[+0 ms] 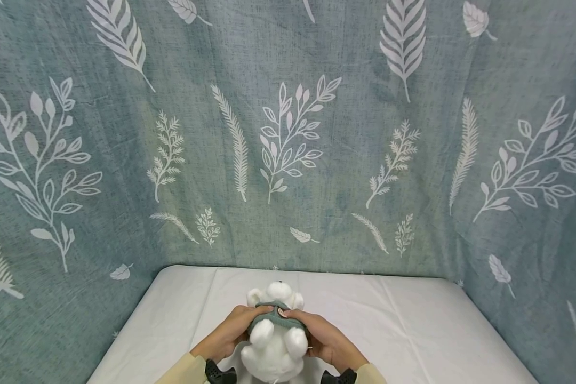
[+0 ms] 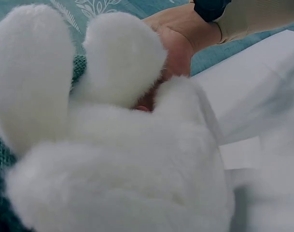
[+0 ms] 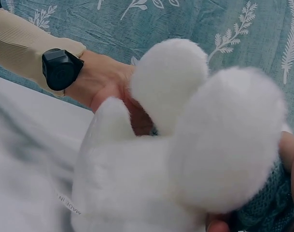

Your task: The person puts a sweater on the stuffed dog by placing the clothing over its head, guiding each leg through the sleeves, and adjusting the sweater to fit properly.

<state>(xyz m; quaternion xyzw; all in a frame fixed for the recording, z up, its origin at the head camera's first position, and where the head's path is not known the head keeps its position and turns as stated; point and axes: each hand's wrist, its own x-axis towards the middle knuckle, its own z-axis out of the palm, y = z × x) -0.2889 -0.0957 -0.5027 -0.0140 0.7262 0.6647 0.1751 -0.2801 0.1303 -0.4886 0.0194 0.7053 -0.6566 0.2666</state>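
A white plush toy (image 1: pixel 274 341) lies on its back near the front edge of a white table cover (image 1: pixel 413 325), its head pointing away from the person and its legs toward them. A grey-green knitted garment (image 1: pixel 269 316) wraps the toy's chest, just below the head. The left hand (image 1: pixel 228 333) grips the toy's flank and the garment's edge from the left side, fingers curled inward over the knit. The right hand (image 1: pixel 324 336) does the same from the right, its fingers bent over the garment and touching the fingertips of the other hand at the toy's chest. Both hands are thus closed around the toy and garment, one on each side, with the toy between them. In the left wrist view the toy's white fur (image 2: pixel 127 164) fills the frame, a strip of the knit (image 2: pixel 2 159) shows at the left edge, and the opposite hand (image 2: pixel 178 36) appears behind the legs. In the right wrist view a small sewn label (image 3: pixel 69 205) hangs from the toy's underside, and a black wrist-worn device (image 3: pixel 61 68) sits on the far, cream-sleeved arm (image 3: pixel 21 41). A blue-grey curtain (image 1: pixel 288 133) printed with white leaves encloses the table.
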